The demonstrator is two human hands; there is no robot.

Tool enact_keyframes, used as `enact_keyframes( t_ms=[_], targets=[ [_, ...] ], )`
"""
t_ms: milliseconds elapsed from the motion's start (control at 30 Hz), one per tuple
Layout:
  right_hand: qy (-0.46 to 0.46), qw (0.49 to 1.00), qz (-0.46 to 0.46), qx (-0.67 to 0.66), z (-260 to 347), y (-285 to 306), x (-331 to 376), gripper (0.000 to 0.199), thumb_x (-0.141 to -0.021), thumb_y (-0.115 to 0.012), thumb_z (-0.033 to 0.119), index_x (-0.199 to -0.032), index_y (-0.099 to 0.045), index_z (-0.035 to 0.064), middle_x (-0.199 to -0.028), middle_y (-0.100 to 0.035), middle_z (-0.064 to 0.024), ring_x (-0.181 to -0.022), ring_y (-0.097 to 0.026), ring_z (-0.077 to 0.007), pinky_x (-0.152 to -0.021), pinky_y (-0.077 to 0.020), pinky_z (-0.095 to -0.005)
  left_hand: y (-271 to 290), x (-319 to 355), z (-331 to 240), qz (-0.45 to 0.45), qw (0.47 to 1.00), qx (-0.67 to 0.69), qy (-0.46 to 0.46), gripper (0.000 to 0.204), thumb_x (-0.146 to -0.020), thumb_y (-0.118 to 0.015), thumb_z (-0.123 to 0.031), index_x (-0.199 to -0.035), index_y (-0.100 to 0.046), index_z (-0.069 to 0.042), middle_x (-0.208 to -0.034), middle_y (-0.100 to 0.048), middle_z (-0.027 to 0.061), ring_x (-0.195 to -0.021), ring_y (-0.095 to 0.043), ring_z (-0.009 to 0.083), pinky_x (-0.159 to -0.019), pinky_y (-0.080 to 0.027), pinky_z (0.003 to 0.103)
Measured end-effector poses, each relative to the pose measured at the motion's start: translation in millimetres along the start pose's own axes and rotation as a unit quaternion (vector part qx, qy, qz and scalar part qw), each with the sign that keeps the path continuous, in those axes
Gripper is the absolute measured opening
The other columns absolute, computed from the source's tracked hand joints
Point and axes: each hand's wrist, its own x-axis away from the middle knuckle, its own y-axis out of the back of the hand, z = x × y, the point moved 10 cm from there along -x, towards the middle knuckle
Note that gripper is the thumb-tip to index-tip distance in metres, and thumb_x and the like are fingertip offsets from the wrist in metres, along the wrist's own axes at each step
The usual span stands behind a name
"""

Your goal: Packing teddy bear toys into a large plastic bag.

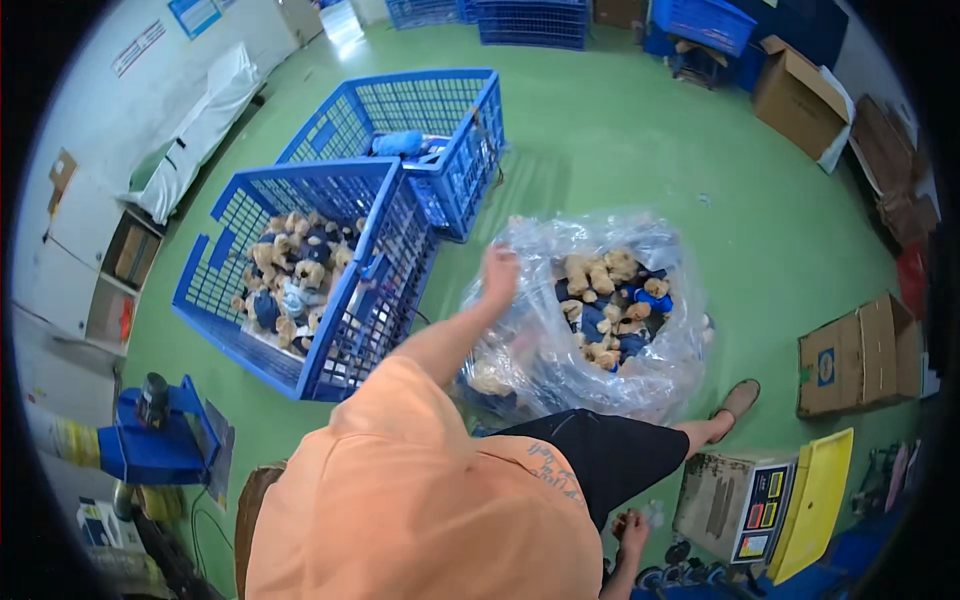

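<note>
My left hand (pixel 500 275) is stretched forward at the left rim of a large clear plastic bag (pixel 560 385). Its fingers are smeared, so whether they grip the film does not show. Inside the bag's round mouth lie several small tan plush toys (pixel 600 270) with dark and bright blue clothing. Low in the picture, my right hand (pixel 632 530) hangs beside my leg, left of a boxy scale (pixel 735 505) with a display panel. Its fingers are curled; anything inside them is too small to make out.
A blue plastic crate (pixel 345 280) of similar plush toys stands left of the bag, against a second blue crate (pixel 465 185) holding a blue bundle. Cardboard boxes (pixel 860 358) stand on the right. A blue machine (pixel 165 440) is at lower left; more crates (pixel 530 25) line the far side.
</note>
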Motion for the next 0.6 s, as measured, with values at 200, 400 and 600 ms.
enact_keyframes(
  t_ms=[200, 400, 600],
  targets=[
    [-0.039, 0.996, -0.024, 0.072, -24, 19, 18, 0.016, -0.094, -0.053, 0.017, -0.101, -0.056, 0.0025, -0.081, -0.063, -0.0098, -0.061, -0.058, -0.0173, -0.056, -0.0483, -0.0286, -180, 139, 35, 0.370, 0.914, -0.156, 0.058, 0.045, -0.082, -0.062, -0.019, -0.123, -0.054, -0.002, -0.100, -0.066, 0.0106, -0.080, -0.062, 0.0225, -0.072, -0.051, 0.033],
    [-0.020, 0.991, -0.068, 0.112, -42, 34, 34, 0.025, -0.094, -0.055, 0.018, -0.109, -0.058, -0.0008, -0.085, -0.065, -0.0113, -0.066, -0.059, -0.0181, -0.058, -0.0486, -0.0297, -204, 172, 107, 0.446, 0.852, -0.270, 0.040, 0.041, -0.080, -0.062, -0.020, -0.118, -0.056, -0.003, -0.101, -0.066, 0.0148, -0.085, -0.063, 0.0311, -0.077, -0.051, 0.039],
    [-0.090, 0.988, -0.071, 0.101, -25, 7, 80, 0.028, -0.093, -0.058, 0.018, -0.111, -0.062, -0.0034, -0.092, -0.067, -0.0133, -0.070, -0.062, -0.0205, -0.063, -0.0497, -0.0303, -205, 183, 159, 0.443, 0.825, -0.344, 0.065, 0.035, -0.080, -0.060, -0.022, -0.109, -0.057, -0.002, -0.096, -0.065, 0.0177, -0.083, -0.062, 0.0355, -0.076, -0.050, 0.043]
  ],
)
